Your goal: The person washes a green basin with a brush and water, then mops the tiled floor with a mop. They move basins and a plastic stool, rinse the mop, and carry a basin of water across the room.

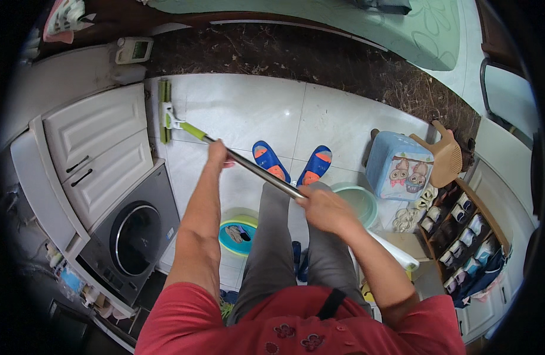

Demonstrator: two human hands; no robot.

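Observation:
A mop with a steel pole (259, 167) and a green and white roller-type head (166, 111) slants across the view. Its head lies on the white tiled floor (237, 102), beside the white cabinet at the left. My left hand (220, 154) is closed around the pole near its green lower section. Nearer the body, my right hand (325, 207) grips the upper part of the pole and looks slightly blurred. The pole passes above my feet, which are in blue and orange slippers (269, 159).
A washing machine (137, 239) stands at the left. Near my legs are a teal basin (228, 228) holding items and a pale green bucket (363, 202). At right are a blue stool with owl pictures (394, 166), a brown plastic stool (447, 155) and a shoe rack (467, 222). A dark marble step (254, 49) runs ahead.

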